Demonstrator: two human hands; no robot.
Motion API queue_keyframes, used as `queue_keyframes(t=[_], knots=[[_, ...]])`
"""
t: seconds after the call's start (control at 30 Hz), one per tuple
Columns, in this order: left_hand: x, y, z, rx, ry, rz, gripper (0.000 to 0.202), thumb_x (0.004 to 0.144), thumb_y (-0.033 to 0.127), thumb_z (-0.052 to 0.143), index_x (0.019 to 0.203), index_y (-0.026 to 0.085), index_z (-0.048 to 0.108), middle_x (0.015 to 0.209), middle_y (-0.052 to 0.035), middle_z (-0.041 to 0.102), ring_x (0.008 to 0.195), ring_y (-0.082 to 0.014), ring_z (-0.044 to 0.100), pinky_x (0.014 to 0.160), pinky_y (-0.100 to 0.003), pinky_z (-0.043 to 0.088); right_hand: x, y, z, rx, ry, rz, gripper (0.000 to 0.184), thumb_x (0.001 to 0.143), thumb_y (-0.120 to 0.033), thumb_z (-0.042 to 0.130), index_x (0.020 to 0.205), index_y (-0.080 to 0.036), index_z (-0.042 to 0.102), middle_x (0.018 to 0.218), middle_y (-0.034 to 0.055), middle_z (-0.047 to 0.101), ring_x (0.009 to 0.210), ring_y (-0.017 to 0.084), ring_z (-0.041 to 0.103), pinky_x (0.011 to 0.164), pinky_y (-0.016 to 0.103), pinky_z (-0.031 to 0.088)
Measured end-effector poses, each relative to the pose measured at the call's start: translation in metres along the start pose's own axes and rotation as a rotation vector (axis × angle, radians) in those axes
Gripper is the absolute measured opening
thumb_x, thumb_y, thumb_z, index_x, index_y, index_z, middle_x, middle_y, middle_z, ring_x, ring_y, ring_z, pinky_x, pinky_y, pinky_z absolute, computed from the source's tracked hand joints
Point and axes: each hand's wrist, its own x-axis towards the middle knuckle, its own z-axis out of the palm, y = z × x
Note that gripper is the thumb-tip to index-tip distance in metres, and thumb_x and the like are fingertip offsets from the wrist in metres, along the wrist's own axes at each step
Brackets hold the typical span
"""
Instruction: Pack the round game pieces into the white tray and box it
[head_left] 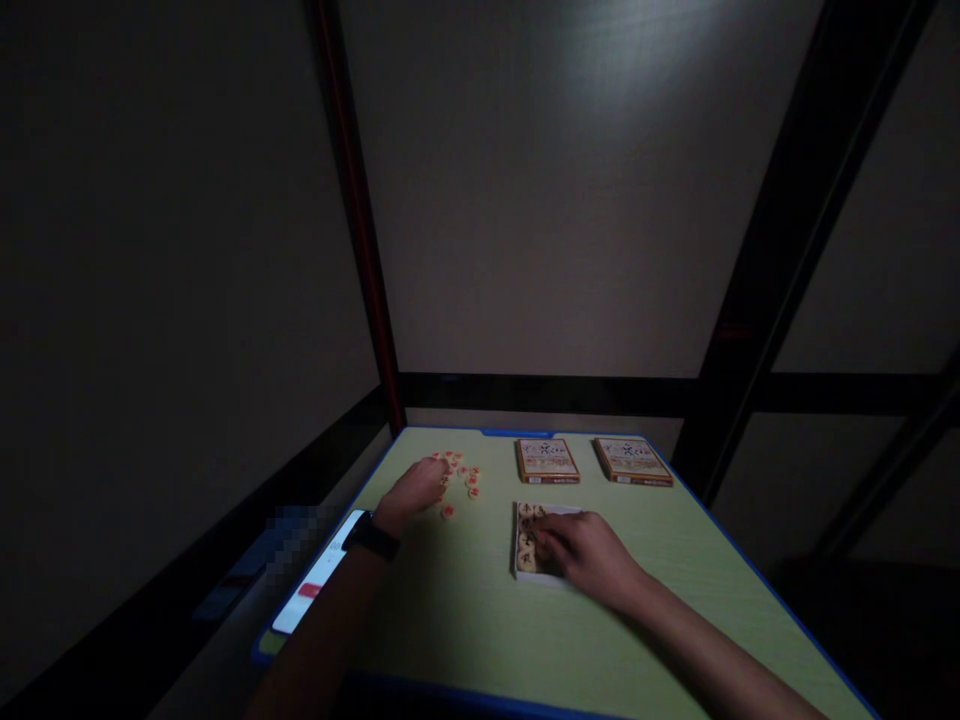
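Note:
My left hand [411,492] rests on the green table [465,610], fingers reaching into a loose scatter of round wooden pieces with red marks [461,475]; whether it holds one is hidden. A black band sits on that wrist. My right hand [581,550] lies over a white tray [525,545] holding several round wooden pieces in rows, fingers bent down on the pieces.
Two flat orange-edged boxes, one [547,460] and another [632,461], lie at the table's far edge. A phone with a lit screen [319,572] lies at the left edge. Dark frame posts and plain panels surround the table.

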Motion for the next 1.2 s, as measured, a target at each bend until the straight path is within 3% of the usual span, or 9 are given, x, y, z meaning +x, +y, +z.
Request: queue_keyframes(t=[0.33,0.47,0.6,0.77,0.93,1.2], knots=[[0.004,0.004,0.001,0.018,0.01,-0.039,0.021,0.086,0.011,0.05,0.095,0.011,0.069,0.104,-0.0164,0.072,0.101,-0.0249,0.066,0.089,-0.031,0.047,0.0,0.001,0.002,0.066,0.033,-0.009,0.028,0.092,-0.024,0.046,0.086,-0.018,0.073,0.079,0.0062,0.074,0.072,0.018,0.067,0.066,0.026,0.042],[0.002,0.026,-0.001,-0.035,0.093,-0.005,0.02,0.089,0.017,0.052,0.099,0.013,0.069,0.106,-0.0144,0.072,0.105,-0.0246,0.065,0.094,-0.032,0.046,0.002,0.004,0.004,0.245,0.131,0.033,0.029,0.093,-0.029,0.045,0.094,-0.018,0.073,0.086,0.0077,0.076,0.077,0.02,0.068,0.071,0.03,0.049],[-0.007,0.075,0.003,-0.407,0.304,0.139,0.017,0.084,0.021,0.064,0.1,0.018,0.07,0.1,-0.0076,0.073,0.097,-0.0214,0.067,0.093,-0.031,0.049,0.007,0.009,0.009,0.497,0.269,0.122,0.034,0.088,-0.038,0.058,0.114,-0.019,0.066,0.099,0.0093,0.076,0.086,0.023,0.07,0.08,0.036,0.054],[-0.008,0.123,0.017,-0.936,0.332,0.097,0.021,0.077,0.015,0.07,0.098,0.018,0.07,0.089,-0.0044,0.075,0.077,-0.0169,0.071,0.074,-0.027,0.057,0.016,0.02,0.02,1.022,0.295,0.195,0.051,0.075,-0.05,0.075,0.115,-0.02,0.062,0.098,0.0094,0.076,0.087,0.024,0.071,0.077,0.038,0.057],[0.004,0.129,0.034,-1.285,0.217,0.055,0.019,0.075,0.015,0.071,0.094,0.015,0.067,0.078,-0.0043,0.075,0.071,-0.0164,0.072,0.066,-0.025,0.059,0.021,0.029,0.02,1.244,0.314,0.28,0.055,0.06,-0.05,0.088,0.101,-0.017,0.07,0.085,0.0068,0.075,0.08,0.023,0.071,0.079,0.039,0.058],[0.003,0.124,0.044,-1.416,0.141,0.062,0.028,0.067,0.017,0.079,0.093,0.015,0.069,0.085,-0.0066,0.077,0.08,-0.0195,0.074,0.074,-0.028,0.06,0.02,0.033,0.019,1.277,0.301,0.333,0.051,0.057,-0.05,0.09,0.09,-0.015,0.073,0.079,0.0059,0.074,0.072,0.022,0.072,0.079,0.041,0.06]])
